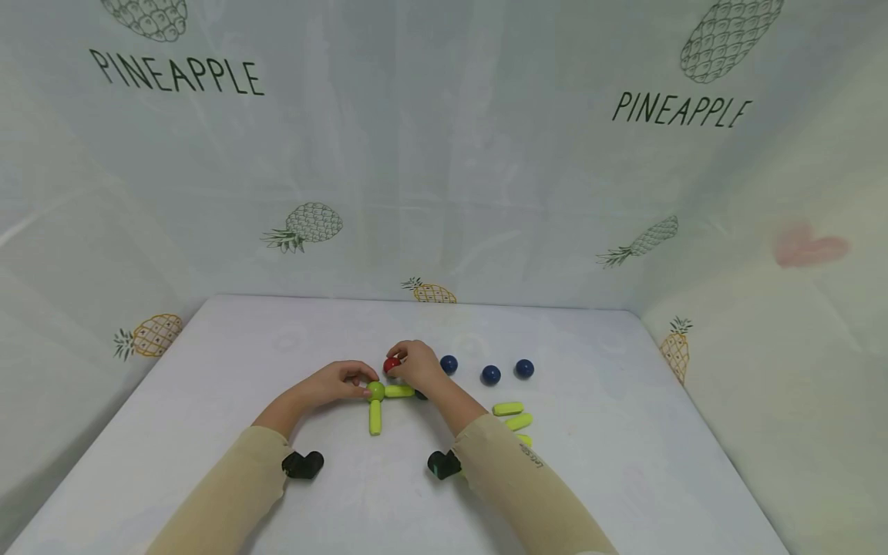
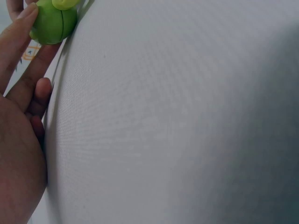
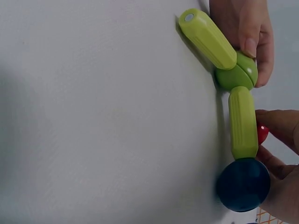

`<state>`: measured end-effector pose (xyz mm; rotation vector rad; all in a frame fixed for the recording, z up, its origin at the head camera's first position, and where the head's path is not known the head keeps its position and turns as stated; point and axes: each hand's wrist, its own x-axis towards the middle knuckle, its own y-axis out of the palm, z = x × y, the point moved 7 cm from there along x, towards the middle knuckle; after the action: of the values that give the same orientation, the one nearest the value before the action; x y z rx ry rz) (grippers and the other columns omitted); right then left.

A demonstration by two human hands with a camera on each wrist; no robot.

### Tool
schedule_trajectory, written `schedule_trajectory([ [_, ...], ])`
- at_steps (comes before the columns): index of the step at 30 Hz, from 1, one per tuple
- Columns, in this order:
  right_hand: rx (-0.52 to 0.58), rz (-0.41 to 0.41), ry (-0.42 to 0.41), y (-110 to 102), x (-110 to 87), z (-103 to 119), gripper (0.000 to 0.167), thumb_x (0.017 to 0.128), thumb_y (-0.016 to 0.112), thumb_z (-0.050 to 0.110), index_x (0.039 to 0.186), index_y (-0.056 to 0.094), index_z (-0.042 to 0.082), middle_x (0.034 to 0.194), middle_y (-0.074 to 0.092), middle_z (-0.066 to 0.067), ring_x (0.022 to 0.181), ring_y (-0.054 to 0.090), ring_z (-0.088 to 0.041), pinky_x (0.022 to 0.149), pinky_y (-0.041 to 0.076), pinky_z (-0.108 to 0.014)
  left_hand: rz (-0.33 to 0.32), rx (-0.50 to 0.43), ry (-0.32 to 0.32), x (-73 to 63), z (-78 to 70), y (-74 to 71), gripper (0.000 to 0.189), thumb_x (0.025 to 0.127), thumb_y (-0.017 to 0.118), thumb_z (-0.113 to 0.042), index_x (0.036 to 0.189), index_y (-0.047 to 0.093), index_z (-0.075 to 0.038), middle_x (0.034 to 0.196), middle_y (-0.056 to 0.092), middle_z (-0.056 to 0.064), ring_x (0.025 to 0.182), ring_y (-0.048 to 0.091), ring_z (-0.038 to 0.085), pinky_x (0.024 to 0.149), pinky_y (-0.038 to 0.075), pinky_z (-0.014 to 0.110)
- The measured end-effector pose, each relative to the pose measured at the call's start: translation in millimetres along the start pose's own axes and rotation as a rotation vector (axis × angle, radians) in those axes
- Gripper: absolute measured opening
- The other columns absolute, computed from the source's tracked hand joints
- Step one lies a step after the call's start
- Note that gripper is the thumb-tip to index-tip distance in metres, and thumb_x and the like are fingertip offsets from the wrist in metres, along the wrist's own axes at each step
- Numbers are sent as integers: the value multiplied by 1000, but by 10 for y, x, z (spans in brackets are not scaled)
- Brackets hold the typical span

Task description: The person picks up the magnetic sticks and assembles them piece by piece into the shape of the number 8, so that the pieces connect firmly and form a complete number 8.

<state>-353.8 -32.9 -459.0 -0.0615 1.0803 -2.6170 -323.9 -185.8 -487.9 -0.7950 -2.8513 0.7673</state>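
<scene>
In the head view my left hand (image 1: 338,382) holds a green ball (image 1: 375,391) between thumb and fingers. Two yellow-green rods join this ball: one rod (image 1: 375,418) points toward me, and another rod (image 1: 398,391) runs to the right. The right-hand rod ends at a dark blue ball (image 3: 243,185), mostly covered by my right wrist in the head view. My right hand (image 1: 420,366) pinches a red ball (image 1: 391,366) just behind that rod. Seen from the right wrist, the red ball is largely hidden behind the rod. A metal disc (image 3: 189,17) shows on the near rod's free end.
Three loose blue balls, including the middle one (image 1: 490,375), sit to the right of my right hand. Several yellow-green rods (image 1: 509,408) lie beside my right forearm, partly covered by it. A black device (image 1: 303,465) is at my left cuff. Pineapple-print cloth (image 1: 444,154) hangs behind the white table (image 1: 610,447).
</scene>
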Motion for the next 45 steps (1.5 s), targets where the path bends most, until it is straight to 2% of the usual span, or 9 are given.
schedule_trajectory([
  [11, 35, 17, 35, -40, -37, -34, 23, 85, 76, 10, 107, 69, 11, 102, 64, -5, 87, 57, -17, 70, 49, -26, 6, -1, 13, 36, -3, 10, 28, 88, 74, -17, 113, 67, -5, 103, 62, 5, 88, 48, 22, 76, 41, 30],
  [19, 56, 28, 19, -90, -97, -23, 23, 86, 75, 10, 108, 69, 10, 103, 64, -5, 88, 58, -17, 70, 51, -26, 3, 16, 0, 21, -3, 4, 28, 88, 74, -18, 113, 67, -5, 101, 60, 5, 88, 48, 22, 75, 41, 31],
  [28, 88, 16, -5, -219, -286, 22, 23, 86, 75, 11, 108, 69, 11, 106, 65, -2, 93, 58, -17, 74, 52, -28, -7, 25, -1, 25, 11, -2, 29, 88, 74, -18, 113, 67, -5, 104, 61, 4, 89, 48, 19, 77, 41, 30],
  [37, 103, 19, -35, -243, -452, 55, 23, 86, 75, 11, 109, 70, 13, 104, 65, 1, 90, 58, -14, 73, 52, -26, -2, 20, 0, -20, -102, 2, 29, 89, 72, -15, 114, 66, -2, 107, 60, 8, 91, 47, 21, 78, 40, 33],
  [45, 126, 44, -68, -228, -580, 67, 23, 85, 76, 10, 108, 71, 12, 100, 66, 1, 90, 59, -14, 75, 51, -28, 1, 5, 17, -10, -56, 15, 30, 89, 73, -15, 115, 66, -3, 110, 61, 8, 93, 47, 21, 80, 40, 33],
])
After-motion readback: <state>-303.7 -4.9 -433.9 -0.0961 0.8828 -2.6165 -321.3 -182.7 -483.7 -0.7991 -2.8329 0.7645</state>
